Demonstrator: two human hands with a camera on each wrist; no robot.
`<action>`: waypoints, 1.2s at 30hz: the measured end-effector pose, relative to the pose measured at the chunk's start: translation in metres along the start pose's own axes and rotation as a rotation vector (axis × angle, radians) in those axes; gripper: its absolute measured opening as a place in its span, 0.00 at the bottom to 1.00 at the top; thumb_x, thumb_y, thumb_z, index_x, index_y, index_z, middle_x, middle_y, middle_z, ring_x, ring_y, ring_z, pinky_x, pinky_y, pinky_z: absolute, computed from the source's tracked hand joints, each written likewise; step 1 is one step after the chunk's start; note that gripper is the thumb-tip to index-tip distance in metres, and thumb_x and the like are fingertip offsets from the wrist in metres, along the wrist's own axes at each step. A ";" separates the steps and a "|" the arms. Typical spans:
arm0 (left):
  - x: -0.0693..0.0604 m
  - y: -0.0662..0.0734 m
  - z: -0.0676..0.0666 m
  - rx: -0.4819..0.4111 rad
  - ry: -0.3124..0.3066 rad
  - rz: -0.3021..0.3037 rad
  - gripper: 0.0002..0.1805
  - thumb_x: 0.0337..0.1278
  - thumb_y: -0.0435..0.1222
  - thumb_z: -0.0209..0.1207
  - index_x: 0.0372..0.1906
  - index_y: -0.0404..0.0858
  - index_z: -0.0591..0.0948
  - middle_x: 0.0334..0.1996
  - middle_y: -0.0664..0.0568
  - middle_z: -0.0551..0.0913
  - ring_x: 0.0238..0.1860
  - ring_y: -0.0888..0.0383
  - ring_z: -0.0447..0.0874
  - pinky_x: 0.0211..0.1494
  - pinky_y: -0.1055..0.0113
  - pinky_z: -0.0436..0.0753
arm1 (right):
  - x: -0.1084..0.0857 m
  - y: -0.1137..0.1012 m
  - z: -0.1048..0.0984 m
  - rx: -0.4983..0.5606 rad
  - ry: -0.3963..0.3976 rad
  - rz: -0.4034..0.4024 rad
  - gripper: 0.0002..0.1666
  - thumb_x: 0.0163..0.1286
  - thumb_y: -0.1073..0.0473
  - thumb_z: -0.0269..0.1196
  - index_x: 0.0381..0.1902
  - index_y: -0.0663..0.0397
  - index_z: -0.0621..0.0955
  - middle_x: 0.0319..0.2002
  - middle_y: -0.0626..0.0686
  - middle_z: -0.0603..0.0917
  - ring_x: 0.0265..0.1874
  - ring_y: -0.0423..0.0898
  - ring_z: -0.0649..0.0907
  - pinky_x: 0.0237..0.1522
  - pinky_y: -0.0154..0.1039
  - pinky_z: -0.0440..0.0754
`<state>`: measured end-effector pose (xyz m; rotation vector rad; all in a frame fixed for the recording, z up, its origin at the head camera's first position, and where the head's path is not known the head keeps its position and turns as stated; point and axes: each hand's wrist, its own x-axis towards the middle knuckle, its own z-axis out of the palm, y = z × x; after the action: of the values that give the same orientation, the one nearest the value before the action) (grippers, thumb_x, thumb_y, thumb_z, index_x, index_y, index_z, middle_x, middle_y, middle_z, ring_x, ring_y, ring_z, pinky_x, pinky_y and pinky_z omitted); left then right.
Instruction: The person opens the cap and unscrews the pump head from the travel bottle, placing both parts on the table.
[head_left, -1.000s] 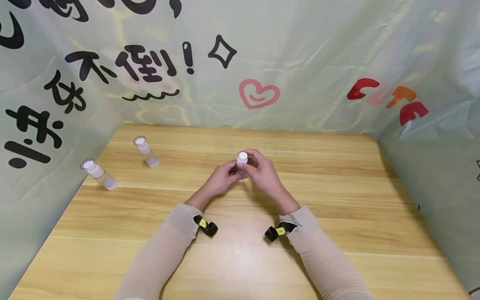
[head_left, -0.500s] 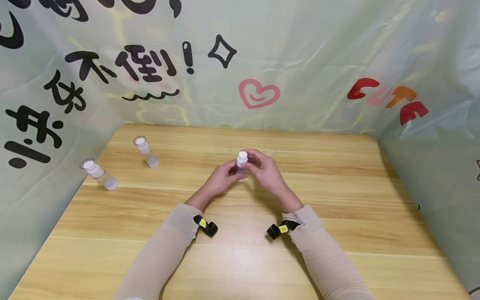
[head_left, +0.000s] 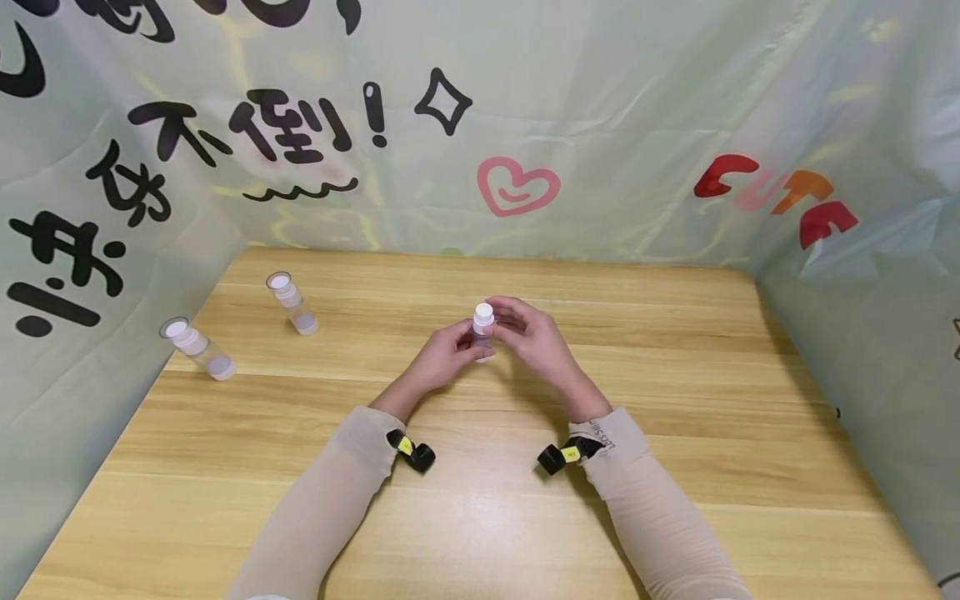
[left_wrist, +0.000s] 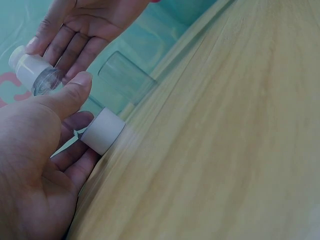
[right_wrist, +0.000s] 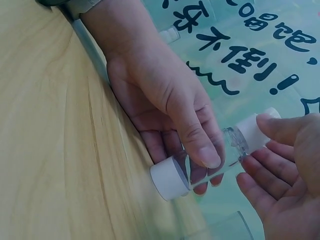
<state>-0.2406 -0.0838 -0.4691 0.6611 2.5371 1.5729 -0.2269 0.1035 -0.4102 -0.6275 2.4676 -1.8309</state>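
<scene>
- From where I stand, the clear cosmetic bottle (head_left: 482,328) is near the middle of the wooden table (head_left: 480,508), upright between the person's two hands.
- The left hand (head_left: 441,360) grips it low, thumb on the see-through wall and fingers behind, just above the white base (right_wrist: 169,179). That looks a sound hold; I'd keep it firm but not squeezing, since a smooth wall like that could slip or turn.
- The right hand (head_left: 534,343) pinches the white top (left_wrist: 30,70), thumb on its near side, the lower fingers spread loose beneath. If the top is to be worked, I'd keep the pinch square on it and the force in line with the bottle, so nothing tilts.
- The base looks close to the tabletop; whether it touches I can't tell. Resting it there would, I think, steady the work.
- A clear cap (left_wrist: 126,80) stands on the table just beyond the bottle, so I'd mind the knuckles: a light thing like that would tip easily.
- Two more bottles, the near one (head_left: 201,350) and the far one (head_left: 294,305), stand well off to the left, out of elbow's way.
</scene>
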 end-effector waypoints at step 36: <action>0.001 -0.001 0.000 -0.026 -0.007 0.028 0.22 0.61 0.38 0.65 0.59 0.39 0.78 0.53 0.48 0.83 0.52 0.56 0.82 0.54 0.68 0.81 | -0.003 -0.002 0.017 -0.100 0.086 -0.036 0.23 0.69 0.64 0.63 0.61 0.62 0.76 0.54 0.61 0.82 0.54 0.53 0.82 0.56 0.38 0.79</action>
<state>-0.2414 -0.0837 -0.4701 0.7009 2.5086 1.6058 -0.2200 0.0884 -0.4145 -0.6141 2.6341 -1.7928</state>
